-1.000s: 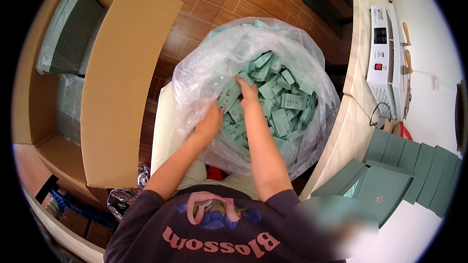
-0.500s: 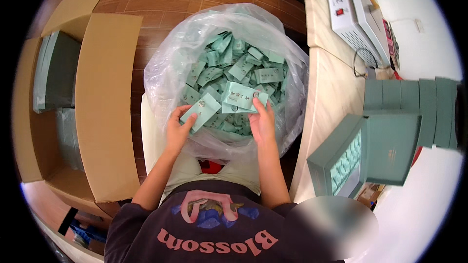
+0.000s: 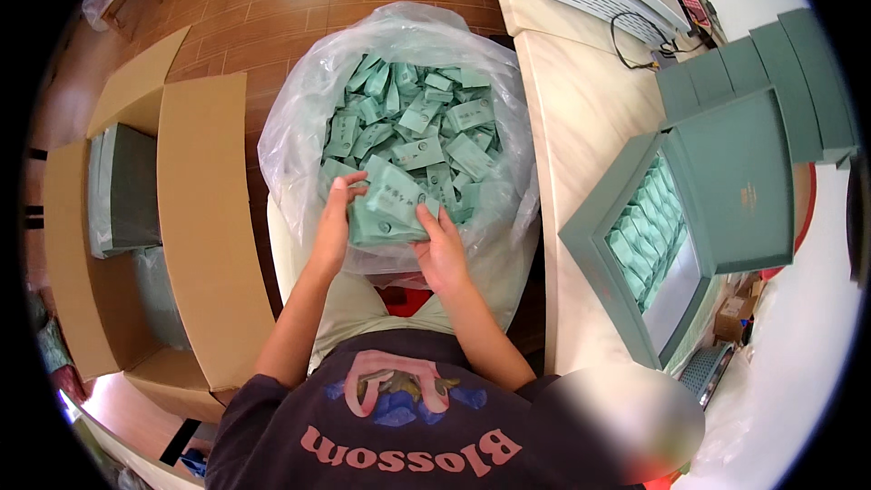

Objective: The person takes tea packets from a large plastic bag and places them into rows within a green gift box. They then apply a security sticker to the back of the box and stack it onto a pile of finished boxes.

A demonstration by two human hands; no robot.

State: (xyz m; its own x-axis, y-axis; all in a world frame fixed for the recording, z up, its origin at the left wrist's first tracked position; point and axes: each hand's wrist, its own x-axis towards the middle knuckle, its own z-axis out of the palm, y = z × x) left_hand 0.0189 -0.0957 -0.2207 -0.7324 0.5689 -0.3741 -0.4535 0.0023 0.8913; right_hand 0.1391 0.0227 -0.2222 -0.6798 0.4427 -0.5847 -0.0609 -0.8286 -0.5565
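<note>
Brought closer together since the earlier picture: left hand point(image 3: 334, 229) and right hand point(image 3: 442, 252), with the pale green packets point(image 3: 399, 198) now lapped in one small pile between. Also swung further into view, off to the right: an open green box point(image 3: 590, 227).

Pinched shut with the right fingers on the lower right end of the pile, thumb on top. Spread part way with the left fingers, right by the upper left edge (too blurry to tell if holding on or just touching). Found just past both hands, ahead and a little left of the right fingers. Slanted the long way on the top packet, from far left to near right. Much nearer to the green box with the right hand than with the left.

Lined up inside that box: more small packets point(image 3: 646, 227), with a bare white part point(image 3: 673, 286) beside. Set on a creamy desk point(image 3: 581, 145), lid tipped back near some stacked green boxes point(image 3: 744, 73). Heaped under the held pile: lots of loose packets point(image 3: 420, 113) in a big see-through bag point(image 3: 290, 127). Off to the left, on a brown floor point(image 3: 272, 0): a tall cardboard box point(image 3: 204, 218), flaps up
</note>
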